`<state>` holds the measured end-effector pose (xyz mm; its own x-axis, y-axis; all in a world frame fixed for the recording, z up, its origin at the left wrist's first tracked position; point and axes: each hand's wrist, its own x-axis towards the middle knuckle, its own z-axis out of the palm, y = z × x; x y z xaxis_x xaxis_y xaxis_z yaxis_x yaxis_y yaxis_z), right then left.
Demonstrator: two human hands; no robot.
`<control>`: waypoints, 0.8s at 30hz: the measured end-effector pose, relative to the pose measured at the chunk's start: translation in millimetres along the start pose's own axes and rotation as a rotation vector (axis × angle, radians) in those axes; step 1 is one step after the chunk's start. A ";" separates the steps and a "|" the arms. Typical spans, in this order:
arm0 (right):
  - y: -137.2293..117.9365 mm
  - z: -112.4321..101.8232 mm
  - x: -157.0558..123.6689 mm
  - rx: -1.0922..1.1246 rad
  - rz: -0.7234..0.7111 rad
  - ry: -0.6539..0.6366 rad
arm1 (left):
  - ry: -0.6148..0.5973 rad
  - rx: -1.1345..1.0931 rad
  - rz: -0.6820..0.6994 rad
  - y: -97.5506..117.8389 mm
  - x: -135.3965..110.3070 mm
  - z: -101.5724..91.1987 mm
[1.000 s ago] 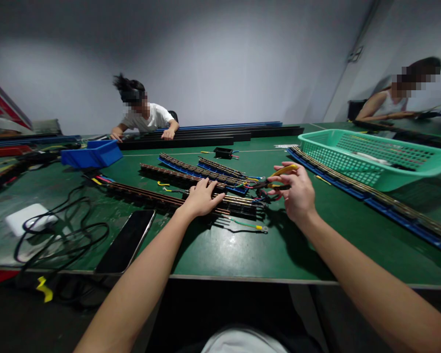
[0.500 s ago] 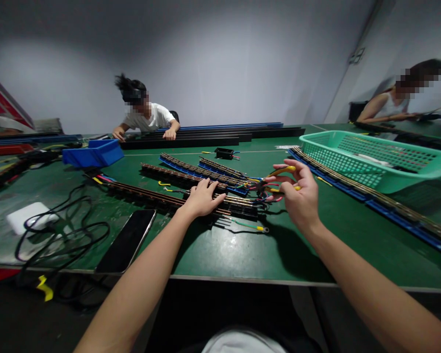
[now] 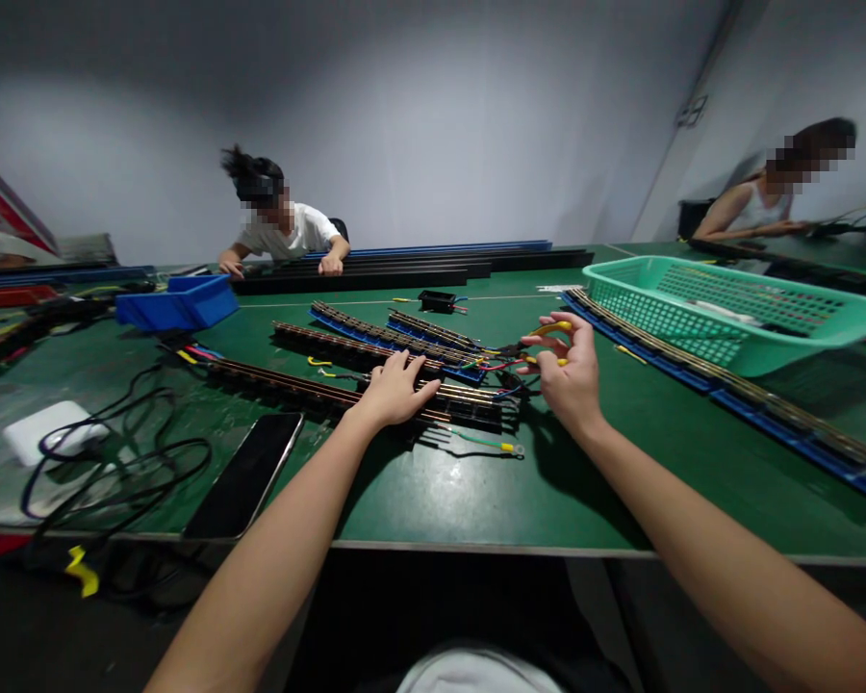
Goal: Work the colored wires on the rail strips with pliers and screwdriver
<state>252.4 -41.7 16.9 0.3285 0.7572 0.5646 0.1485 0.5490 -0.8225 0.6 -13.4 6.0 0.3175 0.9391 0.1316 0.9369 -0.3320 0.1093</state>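
Observation:
My left hand [image 3: 396,390] lies flat, fingers spread, over a group of black rails [image 3: 318,339] with copper-coloured strips. In my right hand [image 3: 575,371] is a pair of pliers with yellow handles [image 3: 552,328]. The jaws point left, among coloured wires [image 3: 492,365] at the right ends of the rails; what they touch is too small to tell. Two shorter blue-based rails [image 3: 365,325] lie just behind. A green wire [image 3: 476,440] with a yellow sleeve and ring terminal sticks out at the near side.
A green basket [image 3: 736,346] stands at right beside a long blue rail [image 3: 700,380]. At left are a blue bin [image 3: 180,303], a phone [image 3: 245,476], a white charger [image 3: 50,430] and looped black cable. Two co-workers sit across the table; part of another shows at far left.
My right hand has moved a little left with the pliers, closer to the rail ends. My left hand stays in place on the rails. The whole view has shifted slightly.

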 end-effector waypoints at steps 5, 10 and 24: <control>5.2 3.5 -3.5 -0.060 0.006 -0.072 | 0.005 -0.004 0.001 -0.7 0.9 1.4; -0.8 5.9 -9.7 -0.044 -0.044 -0.073 | -0.001 -0.009 -0.003 1.0 -0.2 -0.6; 12.5 4.7 -1.7 -0.046 -0.028 -0.040 | -0.002 -0.006 0.007 1.9 -0.7 -1.8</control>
<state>249.3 -34.4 6.0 0.2863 0.7555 0.5893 0.1998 0.5545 -0.8079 1.9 -14.8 7.9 0.3246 0.9368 0.1306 0.9336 -0.3395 0.1145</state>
